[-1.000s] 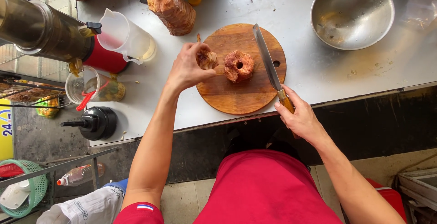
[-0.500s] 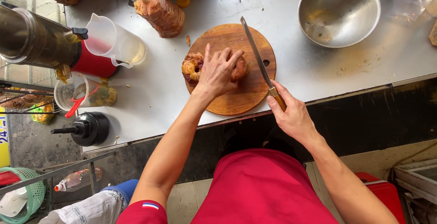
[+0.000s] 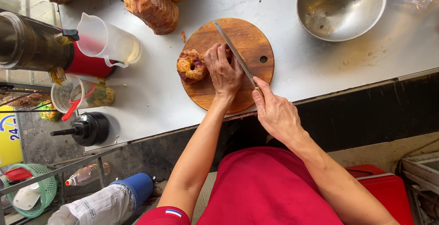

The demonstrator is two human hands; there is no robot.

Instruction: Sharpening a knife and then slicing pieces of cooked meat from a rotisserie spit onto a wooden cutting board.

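The left hand (image 3: 224,72) is lying palm-down with fingers spread on the round wooden cutting board (image 3: 249,37), pressing against the brown peeled fruit piece (image 3: 191,66) sitting at the board's nine o'clock edge. The right hand (image 3: 274,113) is gripping the handle of a long knife (image 3: 233,51), its blade slanting toward eleven o'clock just beside the left fingers. A steel bowl (image 3: 340,8) is resting at the board's two o'clock, a plastic jug (image 3: 107,42) at nine o'clock.
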